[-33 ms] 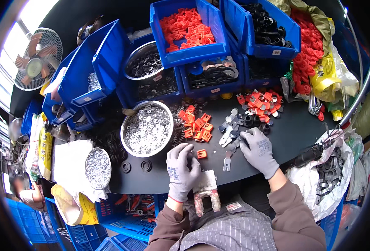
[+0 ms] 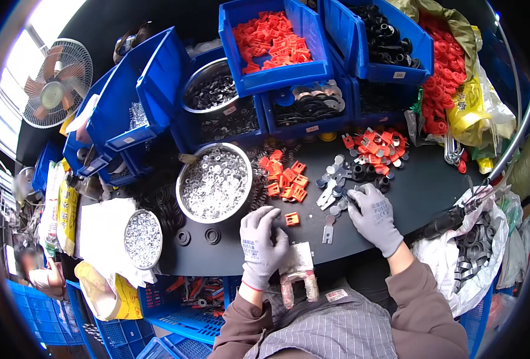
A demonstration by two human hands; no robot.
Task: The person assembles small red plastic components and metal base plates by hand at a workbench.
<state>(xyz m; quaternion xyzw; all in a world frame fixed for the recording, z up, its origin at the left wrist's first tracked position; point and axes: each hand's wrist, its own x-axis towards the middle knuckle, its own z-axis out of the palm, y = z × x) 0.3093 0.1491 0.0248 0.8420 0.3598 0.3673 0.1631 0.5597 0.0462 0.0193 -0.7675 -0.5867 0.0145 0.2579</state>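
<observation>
Head view: person seated at a dark worktable (image 2: 432,185), both hands gloved grey.
Left hand (image 2: 262,242): palm down near the table's front edge, fingers curled loosely over the surface; cannot tell if anything is pinched under them.
Right hand (image 2: 374,216): fingers down on the pile of flat metal brackets (image 2: 332,190), fingertips touching the pieces; whether they are clamped on one, cannot tell.
Brackets: small silver stamped plates, mixed with dark round parts, heaped between the two red piles; one single bracket (image 2: 328,229) lies apart, just left of the right hand.
Red clips: loose cluster (image 2: 284,178) left of the brackets, one stray clip (image 2: 292,219) between the hands; second cluster (image 2: 377,146) further back right.
Fixture: metal block with two pink-wrapped legs (image 2: 298,272) overhanging the front edge, touching the left hand's right side.
Washer bowl (image 2: 214,182): large steel bowl of silver washers, left of the clips; smaller bowl (image 2: 143,238) near the left front corner.
Back edge: walled by blue bins (image 2: 280,42), stacked and tilted.
Right edge: white bag of dark parts (image 2: 474,251), black-handled tool (image 2: 450,221) beside it.
Open room: bare table strip right of the right hand and between bowl and left hand, with two black rings (image 2: 198,237).
</observation>
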